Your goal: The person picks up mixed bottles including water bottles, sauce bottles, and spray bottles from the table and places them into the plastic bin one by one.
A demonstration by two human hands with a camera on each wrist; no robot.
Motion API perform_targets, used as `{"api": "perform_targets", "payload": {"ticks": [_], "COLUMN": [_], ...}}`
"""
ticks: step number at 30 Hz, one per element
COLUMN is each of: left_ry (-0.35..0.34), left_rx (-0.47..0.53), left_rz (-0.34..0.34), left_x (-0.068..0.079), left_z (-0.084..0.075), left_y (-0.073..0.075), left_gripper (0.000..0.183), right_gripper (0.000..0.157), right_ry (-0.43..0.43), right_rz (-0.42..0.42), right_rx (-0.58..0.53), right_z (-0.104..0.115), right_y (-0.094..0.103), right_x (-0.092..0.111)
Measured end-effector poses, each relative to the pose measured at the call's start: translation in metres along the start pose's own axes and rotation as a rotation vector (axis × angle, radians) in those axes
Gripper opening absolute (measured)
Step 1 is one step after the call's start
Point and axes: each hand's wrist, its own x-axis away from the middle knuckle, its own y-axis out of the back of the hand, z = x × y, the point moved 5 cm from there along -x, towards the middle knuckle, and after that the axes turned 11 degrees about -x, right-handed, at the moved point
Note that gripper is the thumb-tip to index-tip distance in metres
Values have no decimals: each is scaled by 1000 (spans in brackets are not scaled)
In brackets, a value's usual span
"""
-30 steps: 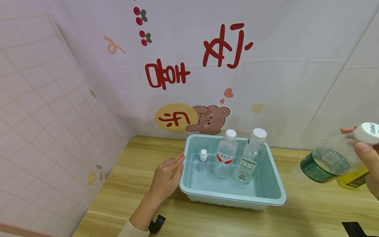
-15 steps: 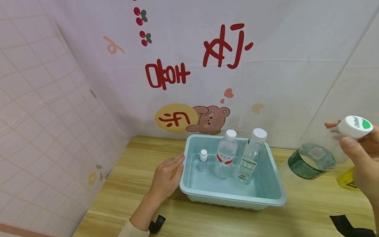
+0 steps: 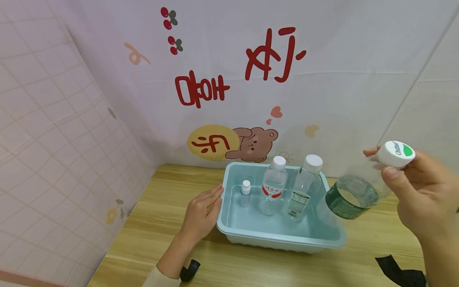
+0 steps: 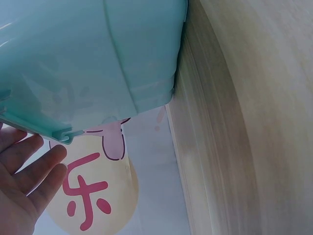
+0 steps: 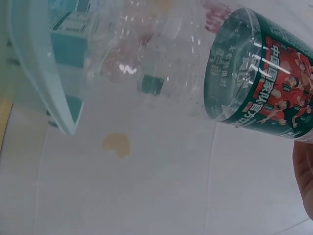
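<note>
My right hand [image 3: 424, 187] grips a large clear plastic bottle [image 3: 353, 196] at its neck, just under the white cap. The bottle is tilted, its base over the right rim of a light blue plastic basin [image 3: 276, 238]. Its green label [image 5: 288, 78] carries red pictures in the right wrist view. My left hand [image 3: 202, 211] rests at the basin's left rim; in the left wrist view the fingers [image 4: 41, 164] lie nearly straight against it. Inside the basin stand a small white-capped bottle [image 3: 245, 194], a clear bottle with a red-and-white label [image 3: 274, 185] and a taller, leaning clear bottle [image 3: 303, 191].
The basin stands on a wood-grain table [image 3: 168, 191]. Behind it hangs a white printed cloth [image 3: 340, 99], with a grid-patterned cloth [image 3: 53, 139] at the left. Black straps [image 3: 399, 271] show near both wrists.
My right hand has carried the large clear bottle leftwards, from beyond the basin's right side to its right rim. The left hand and the basin have stayed where they were.
</note>
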Motion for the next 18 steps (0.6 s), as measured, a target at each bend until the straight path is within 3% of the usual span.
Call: {"api": "perform_targets", "payload": {"ticks": [6,18], "left_ry": [-5,0], "left_rx": [6,6], "left_rz": [-2,2], "left_x": [0,-1], "left_z": [0,-1], "left_y": [1,3], "left_gripper": [34,34], "right_gripper": [22,20], "right_ry": [101,22], "right_rz": [-30,-30], "right_rx": [-36,42], "right_z": [-5,-20], "right_y": [-20,-46], "right_x": [-3,6]}}
